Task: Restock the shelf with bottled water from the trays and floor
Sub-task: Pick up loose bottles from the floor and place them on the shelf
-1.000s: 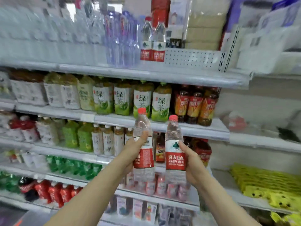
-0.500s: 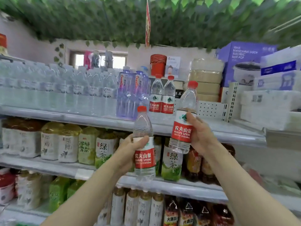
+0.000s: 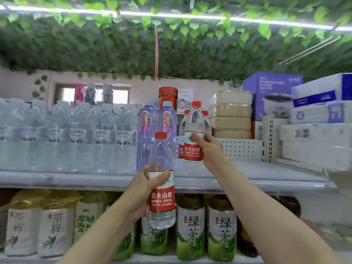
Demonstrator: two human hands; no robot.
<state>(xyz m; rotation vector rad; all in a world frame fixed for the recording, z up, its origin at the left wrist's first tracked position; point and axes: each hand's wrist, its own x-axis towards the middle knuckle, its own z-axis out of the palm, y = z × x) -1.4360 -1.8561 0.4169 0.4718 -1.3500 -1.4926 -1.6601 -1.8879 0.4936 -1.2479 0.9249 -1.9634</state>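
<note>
Right hand point(image 3: 209, 149) is now lifting its water bottle point(image 3: 194, 126) onto the top shelf point(image 3: 266, 178), fingers curled round the label. Left hand point(image 3: 142, 193) is gripping the second bottle point(image 3: 162, 199) below the shelf edge. Next move likely: seating the first upright, then releasing.

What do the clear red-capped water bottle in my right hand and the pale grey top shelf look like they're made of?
The clear red-capped water bottle in the right hand looks like thin glossy plastic: the bottles behind show through it; its red label seems printed film. The pale grey top shelf is probably painted sheet metal, smooth and dull, though blur leaves that open.
</note>
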